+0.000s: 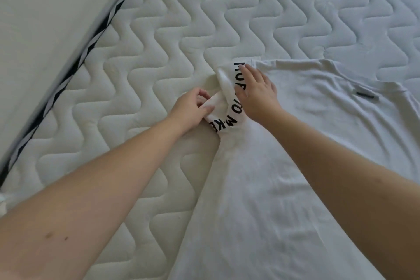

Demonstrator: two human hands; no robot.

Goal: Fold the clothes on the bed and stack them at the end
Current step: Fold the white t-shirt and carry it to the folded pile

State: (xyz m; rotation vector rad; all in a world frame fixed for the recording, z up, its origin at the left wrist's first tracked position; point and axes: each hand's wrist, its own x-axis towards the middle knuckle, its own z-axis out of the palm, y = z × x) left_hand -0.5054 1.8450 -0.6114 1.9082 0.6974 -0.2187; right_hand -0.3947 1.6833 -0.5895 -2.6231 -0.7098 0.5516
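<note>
While the white T-shirt (295,143) lies flat on the mattress (204,18) from centre toward 4 o'clock | left hand (193,109) pinches the lettered sleeve (227,102) | right hand (256,91) presses flat, fingers straight | step: folding sleeve inward | next: lay it over the body, smooth.

Filling most of the view: white quilted mattress top with wavy stitched channels (204,18). Along its left edge, black-and-white striped piping (75,66) running diagonally. Beyond that, plain pale panel (45,7), top left, smooth and unmarked.
</note>
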